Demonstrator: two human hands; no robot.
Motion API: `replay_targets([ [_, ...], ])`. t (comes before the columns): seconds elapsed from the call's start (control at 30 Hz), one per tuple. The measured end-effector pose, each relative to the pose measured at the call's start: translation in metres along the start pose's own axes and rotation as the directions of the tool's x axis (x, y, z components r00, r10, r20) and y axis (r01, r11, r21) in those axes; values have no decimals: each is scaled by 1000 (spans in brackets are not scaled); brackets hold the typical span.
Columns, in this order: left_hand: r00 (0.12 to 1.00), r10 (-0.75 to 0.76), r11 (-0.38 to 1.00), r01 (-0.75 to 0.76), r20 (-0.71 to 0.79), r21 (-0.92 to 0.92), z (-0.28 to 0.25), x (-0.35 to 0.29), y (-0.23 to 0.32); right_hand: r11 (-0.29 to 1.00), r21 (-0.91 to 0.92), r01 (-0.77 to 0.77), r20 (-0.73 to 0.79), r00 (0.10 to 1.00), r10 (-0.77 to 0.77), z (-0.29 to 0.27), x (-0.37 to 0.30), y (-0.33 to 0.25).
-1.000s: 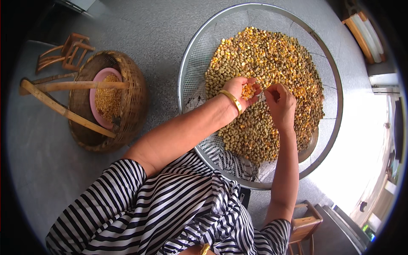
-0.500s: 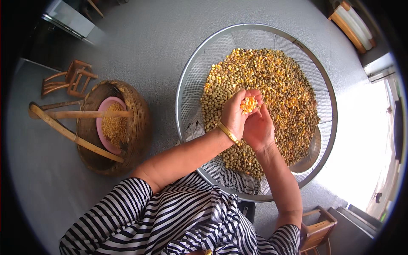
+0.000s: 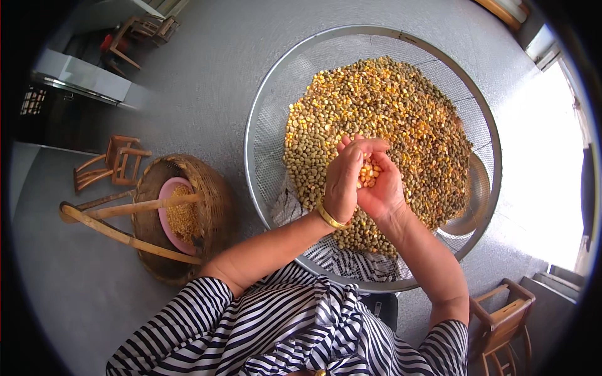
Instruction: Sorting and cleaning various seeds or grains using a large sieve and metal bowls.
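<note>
My left hand (image 3: 343,183) and my right hand (image 3: 384,191) are cupped together above a large round wire-mesh sieve (image 3: 256,103). Between the palms sits a small handful of yellow-orange split beans (image 3: 369,173). The beans rest mostly against my right palm, while my left hand closes over them from the side with its fingers curled. Under my hands a wide heap of beans (image 3: 401,94) covers the sieve, greenish-brown whole ones mixed with yellow-orange split pieces. At the heap's right edge a shallow round strainer (image 3: 478,194) lies partly beneath the beans.
On the floor to the left stands a wicker basket (image 3: 213,207) with a wooden handle; inside is a pink basin (image 3: 164,212) of yellow pieces. Small wooden chairs (image 3: 119,160) stand beyond it. A wooden stool (image 3: 505,316) is at the lower right.
My hands have drawn closer together, with the left hand turned more over the beans. The view has shifted, so the basket and stool appear further right.
</note>
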State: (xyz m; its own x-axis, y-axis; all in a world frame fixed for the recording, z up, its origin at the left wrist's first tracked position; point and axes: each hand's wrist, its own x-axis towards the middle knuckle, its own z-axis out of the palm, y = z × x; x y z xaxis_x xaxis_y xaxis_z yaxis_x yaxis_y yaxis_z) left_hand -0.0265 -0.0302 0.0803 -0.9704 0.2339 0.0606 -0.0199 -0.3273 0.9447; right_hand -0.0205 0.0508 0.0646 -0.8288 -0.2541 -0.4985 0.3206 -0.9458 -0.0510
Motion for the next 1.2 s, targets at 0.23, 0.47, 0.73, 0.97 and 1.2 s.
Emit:
replay_targets([
  [0.23,974,213,974,-218,77,61,2,-2,-1,985,129,-110,-5,994,112,-3,-4,5],
  [0.47,974,225,974,-222,-38,51,6,-2,4,983,121,-136,-11,990,138,4,-10,5],
  [0.73,795,604,743,-538,-51,399,-7,8,3,929,-113,-353,-261,913,315,-27,5,15],
  [0.97,837,529,767,-402,-138,500,-14,9,7,956,-48,-289,-187,943,276,9,-7,-28],
  [1.2,897,319,922,-221,-304,317,-11,15,9,970,-11,243,165,957,-238,51,-73,-145],
])
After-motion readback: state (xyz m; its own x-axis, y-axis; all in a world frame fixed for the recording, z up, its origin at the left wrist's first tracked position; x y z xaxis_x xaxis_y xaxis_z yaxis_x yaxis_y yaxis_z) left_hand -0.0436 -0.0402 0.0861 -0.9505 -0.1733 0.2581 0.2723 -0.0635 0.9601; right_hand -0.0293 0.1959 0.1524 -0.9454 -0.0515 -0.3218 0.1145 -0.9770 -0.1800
